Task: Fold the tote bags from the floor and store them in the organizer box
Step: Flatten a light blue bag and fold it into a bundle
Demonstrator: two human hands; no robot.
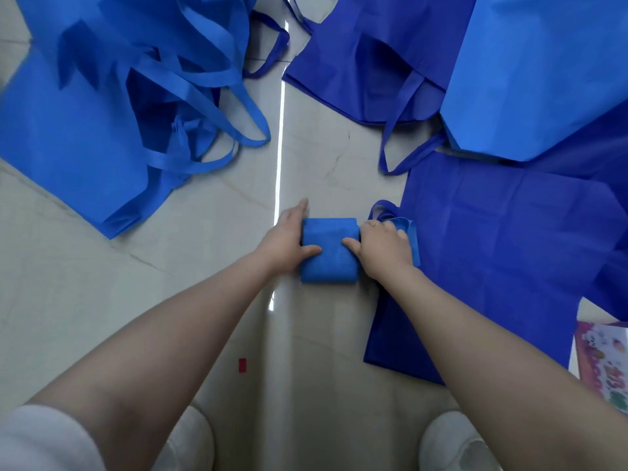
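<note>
The floor (210, 253) is pale glossy stone tile with faint grey veining, and a bright streak of reflected light (279, 158) runs straight away from the person. Taking the folded bag as the landmark: nearest the camera, well short of it, two white shoes show at the bottom edge, the left shoe (190, 443) and the right shoe (455, 443), with a white sleeve (40, 440) at the lower left corner. A small red scrap (242, 365) lies on the tile between the shoes and the folded bag. To the right of that and nearer than the bag, a corner of a patterned pink box (601, 365) enters from the frame edge.

The folded bag (329, 249) is a compact mid-blue rectangle of matte non-woven cloth, lying flat on the tile at the middle of the view. The left hand (289, 239) rests against its left edge, fingers extended flat and thumb laid across the top. The right hand (382, 246), wearing a ring, has its fingers curled, gripping the bag's right end where a handle loop (409, 232) sticks out.

Just right of the folded bag, a dark blue bag (503, 253) lies spread flat. Beyond it on the right, a lighter blue bag (530, 76) overlaps more dark blue bags (367, 69). Far left of the folded bag sits a rumpled heap of mid-blue bags (102, 113) with tangled handles.
</note>
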